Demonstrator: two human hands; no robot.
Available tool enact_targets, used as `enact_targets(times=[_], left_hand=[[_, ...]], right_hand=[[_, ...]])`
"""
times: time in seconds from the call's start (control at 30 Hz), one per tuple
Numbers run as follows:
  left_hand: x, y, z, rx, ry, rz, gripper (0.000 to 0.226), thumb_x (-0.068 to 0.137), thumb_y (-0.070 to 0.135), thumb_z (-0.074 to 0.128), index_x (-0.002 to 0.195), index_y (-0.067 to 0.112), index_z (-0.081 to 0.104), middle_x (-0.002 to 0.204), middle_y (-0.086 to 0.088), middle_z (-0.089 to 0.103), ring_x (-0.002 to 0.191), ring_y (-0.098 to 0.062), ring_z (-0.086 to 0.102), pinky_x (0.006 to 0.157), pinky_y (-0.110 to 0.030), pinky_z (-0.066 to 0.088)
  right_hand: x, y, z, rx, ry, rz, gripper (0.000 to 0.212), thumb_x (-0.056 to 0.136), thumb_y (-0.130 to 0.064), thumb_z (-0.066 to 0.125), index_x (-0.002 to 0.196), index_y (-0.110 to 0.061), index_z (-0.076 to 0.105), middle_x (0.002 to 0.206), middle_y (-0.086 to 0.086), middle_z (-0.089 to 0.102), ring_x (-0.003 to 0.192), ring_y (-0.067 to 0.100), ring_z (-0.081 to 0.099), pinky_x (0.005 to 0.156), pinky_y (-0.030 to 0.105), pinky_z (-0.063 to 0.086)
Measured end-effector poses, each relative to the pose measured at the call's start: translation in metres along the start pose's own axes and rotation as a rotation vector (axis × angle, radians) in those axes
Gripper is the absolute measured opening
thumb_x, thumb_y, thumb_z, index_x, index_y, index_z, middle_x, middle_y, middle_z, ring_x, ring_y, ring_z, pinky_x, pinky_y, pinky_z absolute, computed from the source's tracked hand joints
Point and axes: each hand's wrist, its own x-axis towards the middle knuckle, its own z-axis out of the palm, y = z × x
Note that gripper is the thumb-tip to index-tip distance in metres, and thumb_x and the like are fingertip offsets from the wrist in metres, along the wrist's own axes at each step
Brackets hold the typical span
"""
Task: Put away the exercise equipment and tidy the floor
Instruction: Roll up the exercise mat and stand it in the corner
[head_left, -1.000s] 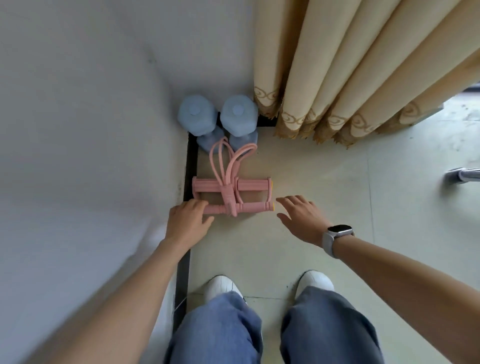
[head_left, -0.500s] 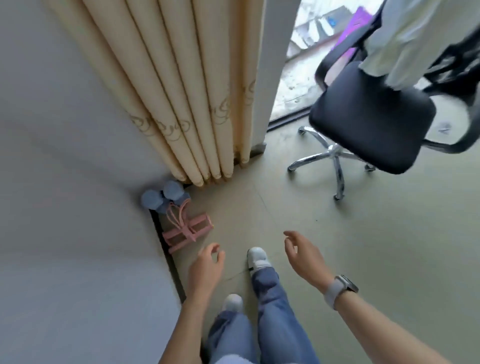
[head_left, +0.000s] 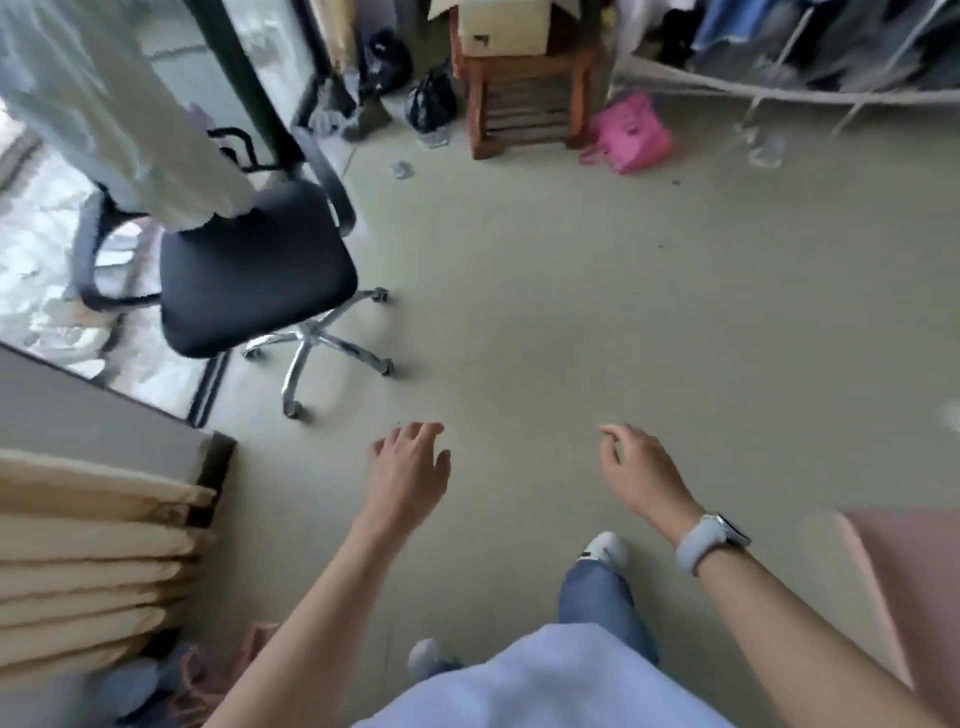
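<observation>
The blue dumbbells (head_left: 127, 686) and the pink pedal resistance band (head_left: 208, 675) lie in the corner at the bottom left, blurred and partly hidden by my left forearm. My left hand (head_left: 408, 470) hangs over the bare floor, fingers apart, holding nothing. My right hand (head_left: 641, 473), with a grey watch on the wrist, is also empty with loosely curled fingers. Both hands are well away from the equipment.
A black swivel chair (head_left: 249, 275) with a white garment draped over it stands at the left by the glass door. A wooden stool with boxes (head_left: 524, 83), black bags and a pink bag (head_left: 631, 132) sit at the back. Cream curtains (head_left: 88, 561) at left; a pink surface (head_left: 914, 587) at right.
My left hand has let go of the pink band, which stays in the corner. I have turned away to the right; the view now faces the open room and both hands are raised and empty.
</observation>
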Motion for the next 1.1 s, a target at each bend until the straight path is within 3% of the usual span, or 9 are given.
enact_targets(times=[0.2,0.33,0.57,0.67,0.9,1.1], left_hand=[[0.081,0.218,0.040,0.167,-0.191,0.231,0.039,0.094,0.031,0.043,0.133,0.023,0.044,0.139,-0.001,0.047,0.129,-0.022,0.041,0.107,-0.036,0.027],[0.110,0.381,0.055,0.212,-0.233,0.518,0.039,0.095,0.030,0.042,0.133,0.022,0.045,0.139,0.000,0.047,0.129,-0.020,0.040,0.107,-0.036,0.025],[0.156,0.552,0.099,0.342,-0.417,0.746,0.041,0.096,0.031,0.040,0.135,0.023,0.041,0.142,0.000,0.043,0.131,-0.021,0.037,0.109,-0.035,0.025],[0.195,0.628,0.124,0.385,-0.457,0.810,0.041,0.096,0.030,0.039,0.136,0.023,0.040,0.144,0.000,0.041,0.132,-0.021,0.037,0.110,-0.036,0.025],[0.304,0.858,0.151,0.416,-0.447,0.996,0.041,0.096,0.031,0.039,0.136,0.022,0.041,0.142,0.000,0.043,0.131,-0.021,0.038,0.109,-0.036,0.026],[0.337,1.056,0.170,0.444,-0.448,1.186,0.040,0.096,0.030,0.040,0.135,0.021,0.042,0.139,-0.002,0.046,0.128,-0.022,0.041,0.107,-0.036,0.027]], right_hand=[[0.034,0.166,-0.125,0.045,0.114,0.303,0.034,0.094,-0.019,0.039,0.125,-0.010,0.051,0.129,0.014,0.054,0.121,0.033,0.046,0.098,0.040,0.039],[0.039,0.255,-0.206,0.088,0.221,0.474,0.033,0.093,-0.021,0.041,0.122,-0.010,0.052,0.124,0.014,0.058,0.118,0.033,0.049,0.094,0.041,0.041],[0.077,0.360,-0.263,0.187,0.295,0.638,0.027,0.089,-0.020,0.042,0.106,-0.007,0.060,0.102,0.021,0.066,0.100,0.037,0.061,0.084,0.046,0.050],[0.117,0.406,-0.298,0.214,0.343,0.693,0.040,0.081,-0.027,0.035,0.101,-0.006,0.062,0.096,0.021,0.068,0.092,0.038,0.064,0.081,0.047,0.051],[0.234,0.511,-0.456,0.232,0.364,0.883,0.032,0.094,-0.024,0.037,0.120,-0.013,0.052,0.119,0.013,0.060,0.112,0.032,0.053,0.092,0.040,0.044],[0.284,0.590,-0.574,0.339,0.473,0.961,0.037,0.096,-0.024,0.033,0.129,-0.015,0.047,0.132,0.008,0.053,0.124,0.026,0.046,0.103,0.040,0.037]])
